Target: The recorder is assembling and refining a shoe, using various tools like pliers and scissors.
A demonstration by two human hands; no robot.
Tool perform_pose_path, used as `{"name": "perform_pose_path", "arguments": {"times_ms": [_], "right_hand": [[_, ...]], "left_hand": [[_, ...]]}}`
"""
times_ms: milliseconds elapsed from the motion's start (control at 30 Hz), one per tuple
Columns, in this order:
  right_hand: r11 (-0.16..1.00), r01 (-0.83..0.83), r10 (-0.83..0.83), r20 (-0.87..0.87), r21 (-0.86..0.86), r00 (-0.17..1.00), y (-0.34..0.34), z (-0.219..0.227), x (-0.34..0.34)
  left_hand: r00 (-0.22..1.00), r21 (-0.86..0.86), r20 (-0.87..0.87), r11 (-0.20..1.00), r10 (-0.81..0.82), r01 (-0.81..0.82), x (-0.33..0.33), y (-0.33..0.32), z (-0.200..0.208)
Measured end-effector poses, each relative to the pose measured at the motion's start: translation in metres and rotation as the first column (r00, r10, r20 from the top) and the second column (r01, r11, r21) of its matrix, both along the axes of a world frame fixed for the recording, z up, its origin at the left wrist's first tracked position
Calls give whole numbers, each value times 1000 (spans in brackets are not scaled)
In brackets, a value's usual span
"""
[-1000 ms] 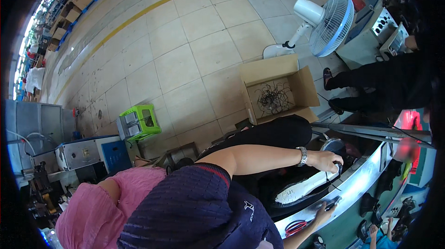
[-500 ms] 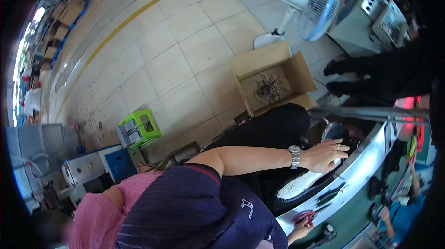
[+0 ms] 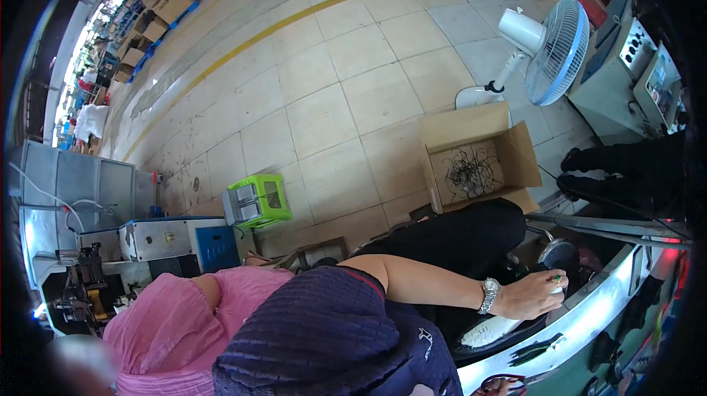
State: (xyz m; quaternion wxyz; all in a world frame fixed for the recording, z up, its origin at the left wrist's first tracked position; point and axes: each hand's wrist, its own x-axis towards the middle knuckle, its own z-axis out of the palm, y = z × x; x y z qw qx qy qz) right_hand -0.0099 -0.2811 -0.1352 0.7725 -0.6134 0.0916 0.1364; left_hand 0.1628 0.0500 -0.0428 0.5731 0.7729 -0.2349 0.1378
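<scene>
My left hand (image 3: 526,298), with a metal watch (image 3: 490,295) on the wrist, reaches over the bench trough. Its fingers are curled together at a small pale thing too hidden to name. Under the hand lies a long white worn-looking piece (image 3: 488,331). Beside the fingers stands a dark round mesh-like part (image 3: 557,254). At the lower edge shows a bit of my right hand (image 3: 498,387), closed at red-handled scissors (image 3: 519,379); most of that hand is cut off. Several thin black strips (image 3: 536,350) lie on the white bench edge (image 3: 574,330) between the hands.
An open cardboard box (image 3: 471,164) with tangled black wires stands on the floor beyond my leg. Behind it is a white fan (image 3: 556,53). A green step stool (image 3: 274,201) stands further left. A person in pink (image 3: 169,322) sits close by; another person's dark legs (image 3: 626,175) are at right.
The whole view has swung, so the floor, box and fan sit further right and lower. My left fingers, spread before, are now curled. My right hand has slipped mostly out of view.
</scene>
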Motion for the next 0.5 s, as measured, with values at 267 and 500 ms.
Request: {"name": "perform_pose_path", "arguments": {"times_ms": [267,500], "right_hand": [[840,159,-73,-183,519,980,116,133,3],[985,-169,147,-341,-35,929,193,188,22]], "left_hand": [[994,-142,89,989,65,-52,-1,-17,7],[973,27,38,973,229,-230,9,28,12]]}}
